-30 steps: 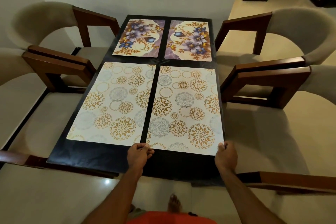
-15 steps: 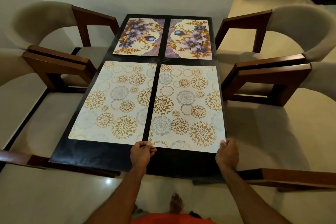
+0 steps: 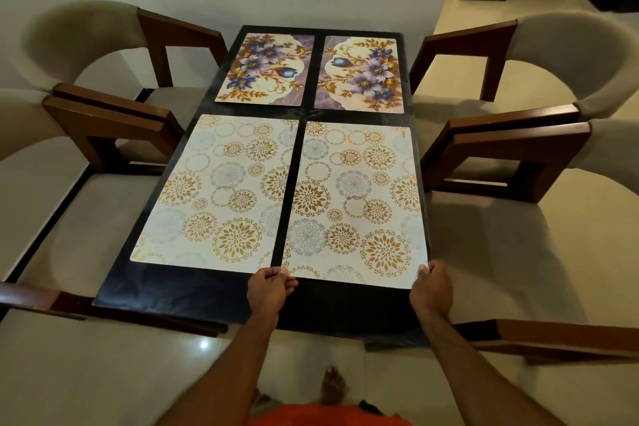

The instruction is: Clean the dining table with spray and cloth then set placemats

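Several placemats lie flat on the dark dining table (image 3: 193, 297). Two floral mats sit at the far end, the left floral mat (image 3: 266, 69) beside the right floral mat (image 3: 361, 74). Two white mats with gold circles fill the near half. The near left mat (image 3: 221, 194) lies untouched. My left hand (image 3: 269, 289) pinches the near left corner of the near right mat (image 3: 356, 201). My right hand (image 3: 430, 287) pinches that mat's near right corner, at the table's right edge. No spray bottle or cloth is in view.
Wooden armchairs with beige cushions line both sides: left chairs (image 3: 103, 128) and right chairs (image 3: 518, 145). A wall stands behind the table's far end. Tiled floor and my bare foot (image 3: 333, 387) show below the near edge. An opening leads off at the top right.
Both hands have slid the near right mat slightly away from me and straighter beside the near left mat. The other mats have not moved.
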